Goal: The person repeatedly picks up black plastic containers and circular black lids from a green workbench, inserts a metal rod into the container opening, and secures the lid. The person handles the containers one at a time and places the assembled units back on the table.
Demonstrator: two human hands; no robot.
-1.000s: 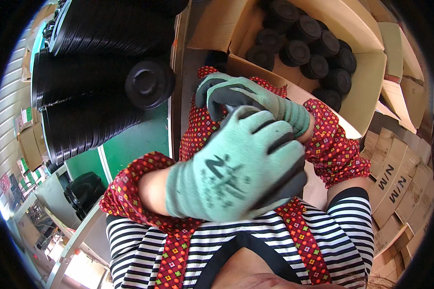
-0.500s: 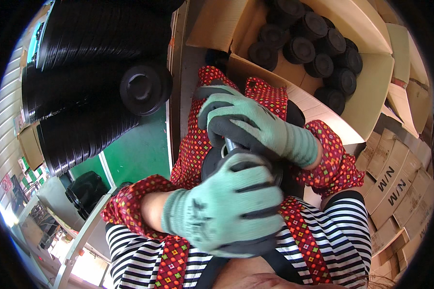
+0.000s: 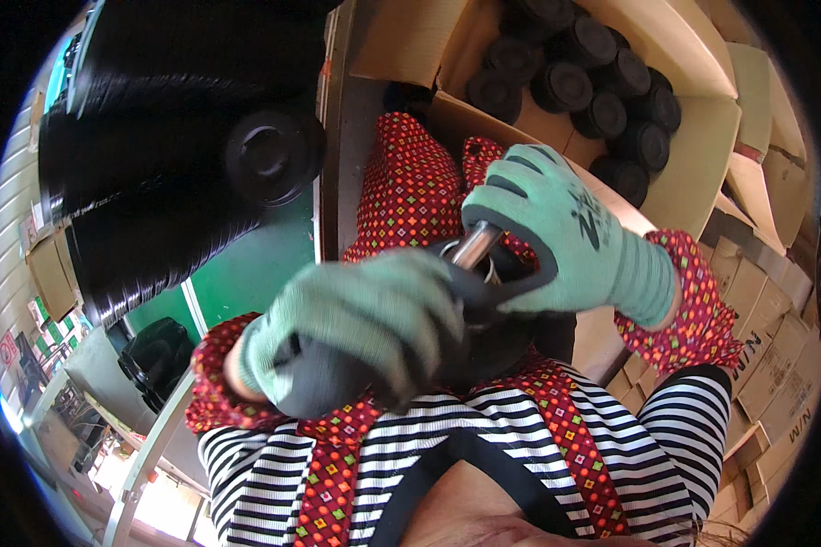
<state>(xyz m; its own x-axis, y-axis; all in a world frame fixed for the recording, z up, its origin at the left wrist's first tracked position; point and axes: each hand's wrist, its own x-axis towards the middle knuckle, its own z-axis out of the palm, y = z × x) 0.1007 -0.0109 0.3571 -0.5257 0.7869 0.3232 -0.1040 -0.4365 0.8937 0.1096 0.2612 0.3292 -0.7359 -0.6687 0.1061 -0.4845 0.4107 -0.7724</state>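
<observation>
Over my lap, my right hand, in a green glove with dark palm, is closed around a short shiny metal rod. Below the rod lies a dark black part, round as far as it shows and mostly covered by both hands. My left hand, gloved alike, is at the near left side of that part. Its fingers are smeared by motion, so their grip does not show. What the rod joins to is hidden between the hands.
An open cardboard box with several round black parts stands at the far right. Long stacks of black discs are at the left beside a green panel. Flattened cartons lie at the right.
My left hand has moved left and turned from lying over the part. The right hand has shifted right and turned, and more of the metal rod now shows, tilted.
</observation>
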